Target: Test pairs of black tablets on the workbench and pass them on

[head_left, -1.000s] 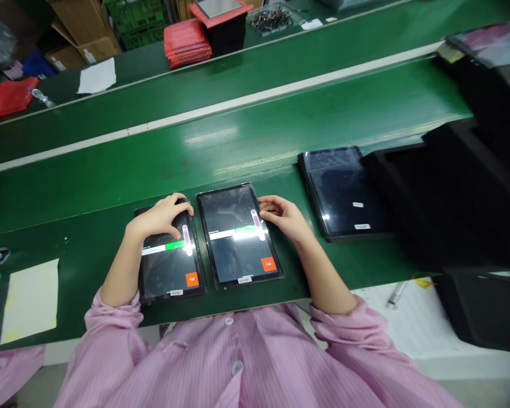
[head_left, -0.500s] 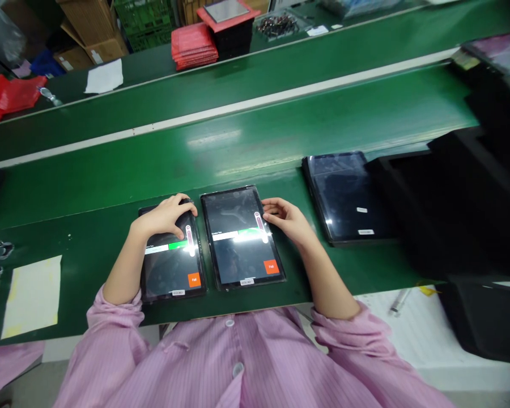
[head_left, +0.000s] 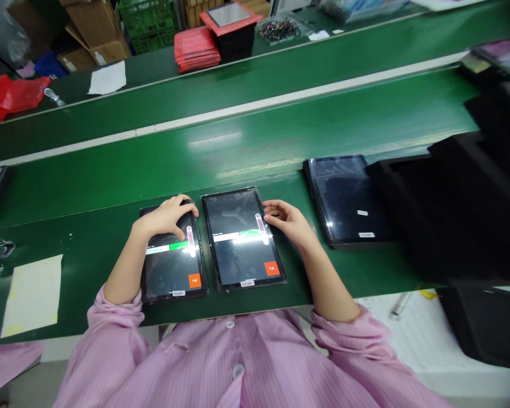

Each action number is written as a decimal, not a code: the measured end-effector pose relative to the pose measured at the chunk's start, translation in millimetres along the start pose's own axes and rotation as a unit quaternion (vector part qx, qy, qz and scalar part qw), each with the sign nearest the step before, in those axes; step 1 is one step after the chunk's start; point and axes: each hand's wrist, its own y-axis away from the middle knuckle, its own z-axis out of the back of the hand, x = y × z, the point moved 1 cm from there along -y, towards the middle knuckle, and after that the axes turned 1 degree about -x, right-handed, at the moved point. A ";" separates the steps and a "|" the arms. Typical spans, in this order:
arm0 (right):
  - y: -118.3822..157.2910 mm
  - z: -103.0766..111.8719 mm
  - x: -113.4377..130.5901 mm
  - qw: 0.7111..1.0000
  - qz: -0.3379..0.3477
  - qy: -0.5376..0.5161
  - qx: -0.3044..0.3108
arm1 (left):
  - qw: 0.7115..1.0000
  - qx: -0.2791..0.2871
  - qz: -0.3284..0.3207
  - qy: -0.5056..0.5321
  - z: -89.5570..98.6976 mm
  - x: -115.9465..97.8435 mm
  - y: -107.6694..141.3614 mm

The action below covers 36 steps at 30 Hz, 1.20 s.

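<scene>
Two tablets lie side by side, screens up, on the green bench. Each screen is lit, with a white and green bar, a volume slider and an orange "Fail" box. My left hand (head_left: 170, 217) arches over the top of the left tablet (head_left: 170, 270), its fingers curled at the right edge and the thumb by the screen's slider. At the upper right edge of the right tablet (head_left: 238, 212), my right hand (head_left: 287, 218) has thumb and fingers closed on the side. The parts of the fingers behind that edge are hidden.
To the right lies a stack of dark tablets (head_left: 340, 198) beside black trays (head_left: 433, 209). A paper sheet (head_left: 32, 297) lies at the left. Beyond the belt (head_left: 238, 136) are red pouches (head_left: 196, 50) and a tray of small parts (head_left: 279, 29).
Both hands stay on the two tablets and the screens look the same. The view has shifted slightly. At the far left edge, another person's fingertips have gone from view.
</scene>
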 end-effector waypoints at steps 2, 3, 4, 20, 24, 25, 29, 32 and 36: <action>-0.2 0.0 -0.4 1.000 0.001 0.001 0.000 | 1.000 -0.002 0.000 0.001 0.2 -0.4 0.1; -0.4 -0.1 -0.5 1.000 0.002 0.002 0.000 | 1.000 -0.002 0.001 0.003 0.2 -0.5 0.1; -0.4 0.0 -0.6 1.000 0.002 0.003 0.000 | 1.000 -0.003 0.001 0.005 0.2 -0.5 0.1; -0.4 0.6 -0.8 1.000 0.006 0.010 0.001 | 1.000 -0.001 0.000 0.002 0.5 -0.7 0.3; -0.4 0.4 -0.2 1.000 0.004 0.006 0.001 | 1.000 0.002 0.003 0.003 1.2 -1.7 0.4; -0.3 0.2 0.0 1.000 0.003 0.004 0.001 | 1.000 0.002 0.003 0.003 1.4 -2.0 0.5; 0.0 -0.3 0.3 1.000 0.001 0.001 0.000 | 1.000 -0.001 -0.002 0.002 1.3 -1.9 0.7; -0.1 0.1 0.2 1.000 0.003 0.003 0.000 | 1.000 0.000 -0.005 -0.001 0.6 -1.1 0.9; -0.7 0.5 0.7 1.000 0.004 0.011 0.004 | 1.000 0.001 -0.007 -0.007 0.4 -0.8 1.1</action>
